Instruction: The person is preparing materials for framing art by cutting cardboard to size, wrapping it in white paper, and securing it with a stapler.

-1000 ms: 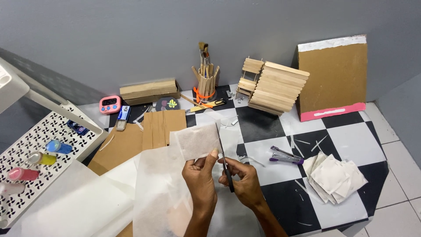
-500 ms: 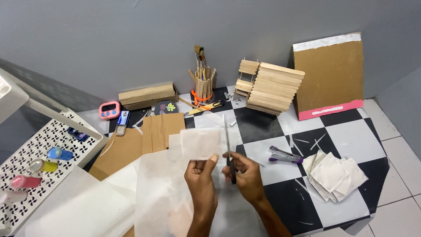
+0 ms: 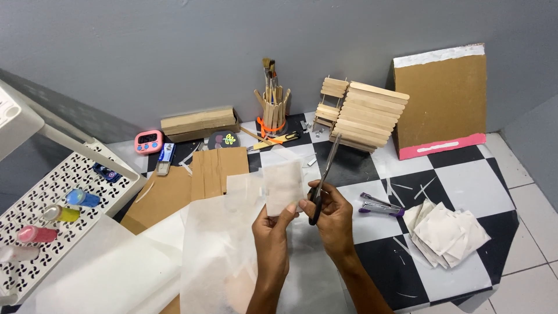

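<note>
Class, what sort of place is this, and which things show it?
Probably a home craft corner on a tiled floor: a craft-stick house, a stick-built brush holder and cut paper squares.

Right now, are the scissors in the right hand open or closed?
Closed, as far as visible: the scissors in the right hand show one thin blade line pointing up, with no gap, beside the paper piece.

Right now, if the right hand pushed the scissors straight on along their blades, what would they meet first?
Probably the craft-stick house: the scissors in the right hand aim at its lower left, though depth is unclear.
</note>
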